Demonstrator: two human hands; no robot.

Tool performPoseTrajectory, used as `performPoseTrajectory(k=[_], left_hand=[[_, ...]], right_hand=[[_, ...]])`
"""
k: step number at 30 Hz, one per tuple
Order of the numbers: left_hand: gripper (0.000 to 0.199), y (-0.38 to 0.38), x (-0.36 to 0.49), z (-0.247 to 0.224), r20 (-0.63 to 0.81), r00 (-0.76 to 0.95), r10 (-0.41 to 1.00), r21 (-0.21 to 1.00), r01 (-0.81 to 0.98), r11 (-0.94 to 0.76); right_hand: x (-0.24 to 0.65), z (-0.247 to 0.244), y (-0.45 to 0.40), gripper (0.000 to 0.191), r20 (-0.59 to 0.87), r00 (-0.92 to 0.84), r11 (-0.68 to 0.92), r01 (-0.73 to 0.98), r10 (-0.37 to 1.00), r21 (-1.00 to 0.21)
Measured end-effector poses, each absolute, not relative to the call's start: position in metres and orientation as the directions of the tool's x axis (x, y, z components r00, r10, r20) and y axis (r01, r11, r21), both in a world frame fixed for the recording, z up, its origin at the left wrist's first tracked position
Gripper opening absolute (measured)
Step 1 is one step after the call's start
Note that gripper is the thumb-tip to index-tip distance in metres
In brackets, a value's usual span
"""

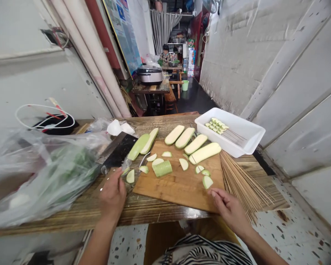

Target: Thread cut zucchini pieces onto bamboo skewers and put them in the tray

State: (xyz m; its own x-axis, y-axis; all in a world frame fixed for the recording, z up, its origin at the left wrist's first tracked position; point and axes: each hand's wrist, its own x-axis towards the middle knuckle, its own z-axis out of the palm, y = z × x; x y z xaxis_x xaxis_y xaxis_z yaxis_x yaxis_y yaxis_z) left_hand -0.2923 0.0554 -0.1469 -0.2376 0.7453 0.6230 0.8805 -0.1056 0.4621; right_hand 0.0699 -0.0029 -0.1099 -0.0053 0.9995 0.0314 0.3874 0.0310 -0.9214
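Observation:
My right hand (227,206), at the lower right of the wooden cutting board (179,191), pinches a thin skewer threaded with several pale green zucchini slices (207,182). Left of the board, my left hand (113,191) has its fingers closed around the edge of a small slice (125,171), partly hidden by the fingertips. Another loose slice (130,176) lies just beside it. On the board sit a sliced zucchini chunk (162,168) and several loose slices. Halved zucchinis (205,153) rest along the board's back edge, and others (138,146) lie behind its left corner.
A white tray (253,138) holding skewered pieces stands at the back right, with a bundle of bare skewers (242,180) below it. A dark cleaver blade (120,149) and plastic bags of greens (68,169) lie left. A person (166,55) sits far behind, beyond a rice cooker (149,75).

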Motion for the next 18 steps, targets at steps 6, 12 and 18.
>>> performPoseTrajectory(k=[6,12,18], left_hand=[[0.022,0.066,-0.292,-0.150,0.343,-0.207,0.916,0.540,0.842,-0.012],[0.017,0.072,-0.282,-0.133,0.151,-0.318,0.936,0.652,0.743,0.148],[0.030,0.110,-0.283,-0.122,-0.081,-0.236,0.968,0.646,0.727,0.232]], right_hand=[[0.063,-0.137,0.008,0.029,0.247,-0.096,0.255,0.597,0.964,-0.761],[0.062,-0.126,-0.003,0.027,0.298,-0.142,0.323,0.580,0.944,-0.747],[0.079,-0.105,-0.039,0.026,0.332,-0.153,0.358,0.564,0.931,-0.744]])
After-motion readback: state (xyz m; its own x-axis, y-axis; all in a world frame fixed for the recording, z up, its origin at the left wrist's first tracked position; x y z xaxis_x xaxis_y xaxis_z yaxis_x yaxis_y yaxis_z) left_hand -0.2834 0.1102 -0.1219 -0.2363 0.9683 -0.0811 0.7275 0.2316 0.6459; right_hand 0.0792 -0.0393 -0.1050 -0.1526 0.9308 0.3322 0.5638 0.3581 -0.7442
